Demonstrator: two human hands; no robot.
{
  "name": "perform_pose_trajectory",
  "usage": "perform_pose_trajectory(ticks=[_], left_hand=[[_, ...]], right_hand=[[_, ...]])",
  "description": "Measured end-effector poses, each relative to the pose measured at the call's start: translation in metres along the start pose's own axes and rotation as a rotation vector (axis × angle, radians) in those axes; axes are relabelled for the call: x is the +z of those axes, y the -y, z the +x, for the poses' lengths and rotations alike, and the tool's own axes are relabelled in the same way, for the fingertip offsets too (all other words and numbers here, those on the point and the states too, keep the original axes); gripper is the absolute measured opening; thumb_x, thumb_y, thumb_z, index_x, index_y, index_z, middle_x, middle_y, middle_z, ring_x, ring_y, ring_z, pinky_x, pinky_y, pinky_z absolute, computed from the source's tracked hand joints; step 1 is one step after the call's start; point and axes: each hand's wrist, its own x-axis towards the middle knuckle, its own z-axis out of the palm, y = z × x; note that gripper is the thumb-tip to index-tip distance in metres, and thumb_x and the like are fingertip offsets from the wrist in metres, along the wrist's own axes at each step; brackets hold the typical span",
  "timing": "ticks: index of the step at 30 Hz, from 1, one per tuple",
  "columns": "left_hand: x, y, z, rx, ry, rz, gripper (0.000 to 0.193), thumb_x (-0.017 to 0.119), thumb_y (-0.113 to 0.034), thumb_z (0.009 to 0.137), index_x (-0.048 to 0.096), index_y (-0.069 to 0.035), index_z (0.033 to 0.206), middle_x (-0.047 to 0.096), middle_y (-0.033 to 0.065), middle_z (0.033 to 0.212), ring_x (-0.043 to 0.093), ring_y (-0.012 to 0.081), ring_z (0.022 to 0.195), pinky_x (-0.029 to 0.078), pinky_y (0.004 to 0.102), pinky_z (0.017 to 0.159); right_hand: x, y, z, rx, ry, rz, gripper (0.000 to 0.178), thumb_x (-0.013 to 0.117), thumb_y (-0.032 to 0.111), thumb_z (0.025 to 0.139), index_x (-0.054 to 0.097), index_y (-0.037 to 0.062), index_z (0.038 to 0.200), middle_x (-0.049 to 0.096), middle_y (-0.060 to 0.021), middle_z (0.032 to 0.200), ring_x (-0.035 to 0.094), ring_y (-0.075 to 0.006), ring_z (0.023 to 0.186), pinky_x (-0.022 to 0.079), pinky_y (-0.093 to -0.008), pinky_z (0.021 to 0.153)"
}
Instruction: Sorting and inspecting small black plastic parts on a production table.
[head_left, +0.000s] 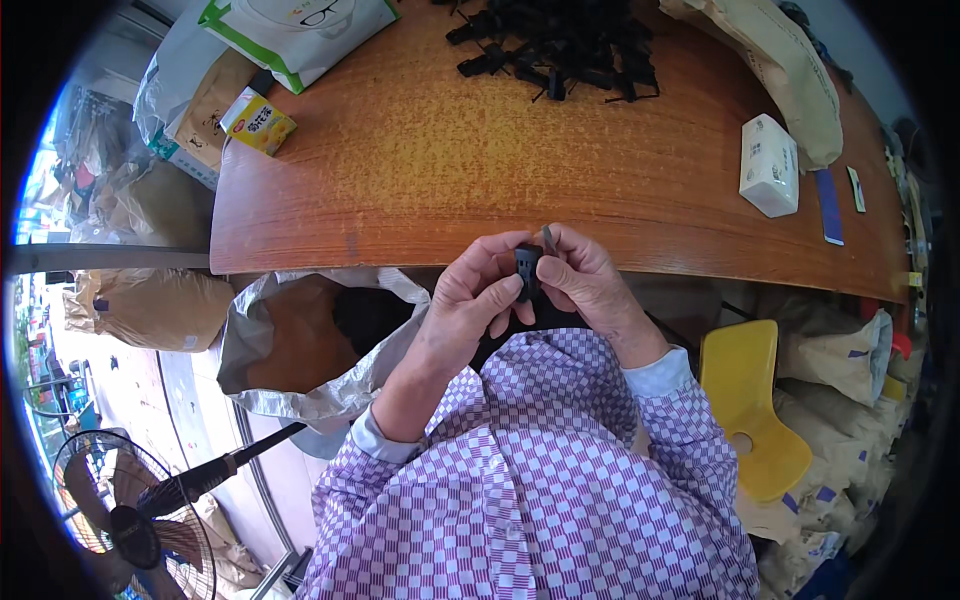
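Observation:
Just off the table's near edge, my left hand (468, 298) pinches a small black plastic part (526, 262) with slots in its side. My right hand (592, 285) is closed on a thin grey blade-like tool (548, 240), its tip showing above the thumb. The blade is right against or close beside the part; whether they touch I cannot tell. Fingers hide the lower end of the part. At the far side of the wooden table (400, 170) lies a heap of similar black plastic parts (570, 50).
A yellow box (258, 122) and a white-green bag (310, 35) stand at the table's left; a tissue pack (769, 165) and paper sack (790, 75) at right. Below left are an open sack (290, 400) and a fan (135, 535); a yellow chair (755, 410) stands right.

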Motion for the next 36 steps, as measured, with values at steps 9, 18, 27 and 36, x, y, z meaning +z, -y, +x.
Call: perform_pose_trajectory(ticks=[9, 18, 27, 36], left_hand=[[0.003, -0.001, 0.008, 0.133, 0.031, 0.676, 0.045, 0.054, 0.008, 0.086, 0.042, -0.002, 0.128, 0.056, 0.0042, 0.093, 0.055, 0.0071, 0.069, 0.046, 0.0194, 0.057], [-0.007, 0.004, 0.013, 0.048, -0.014, 0.549, 0.035, 0.049, 0.007, 0.088, 0.037, -0.002, 0.120, 0.055, 0.0064, 0.089, 0.056, 0.0093, 0.069, 0.048, 0.0219, 0.063], [-0.013, 0.007, 0.017, 0.081, -0.066, 0.583, 0.025, 0.048, 0.007, 0.088, 0.037, -0.002, 0.108, 0.054, 0.0065, 0.085, 0.056, 0.0102, 0.067, 0.047, 0.0224, 0.060], [-0.010, -0.002, 0.015, 0.189, -0.322, 1.000, 0.027, 0.055, 0.003, 0.081, 0.043, -0.002, 0.104, 0.059, 0.0234, 0.083, 0.060, 0.0443, 0.079, 0.047, 0.0472, 0.063]], right_hand=[[0.001, 0.001, -0.001, 0.022, 0.018, -0.137, 0.014, 0.062, 0.017, 0.090, 0.058, 0.0050, 0.094, 0.050, 0.0078, 0.076, 0.041, -0.0002, 0.063, 0.034, -0.0159, 0.053], [0.017, 0.006, -0.011, 0.112, -0.134, -0.439, 0.020, 0.046, 0.021, 0.098, 0.054, 0.0023, 0.100, 0.046, 0.0067, 0.072, 0.042, -0.0026, 0.060, 0.036, -0.0179, 0.052], [0.019, -0.001, -0.002, 0.018, -0.062, -0.656, 0.016, 0.044, 0.015, 0.098, 0.053, 0.0020, 0.102, 0.047, 0.0011, 0.067, 0.043, -0.0055, 0.058, 0.037, -0.0216, 0.052], [0.030, -0.017, 0.015, -0.066, -0.094, -0.575, 0.020, 0.045, 0.021, 0.099, 0.053, 0.0045, 0.107, 0.046, 0.0024, 0.073, 0.042, -0.0047, 0.063, 0.037, -0.0204, 0.056]])
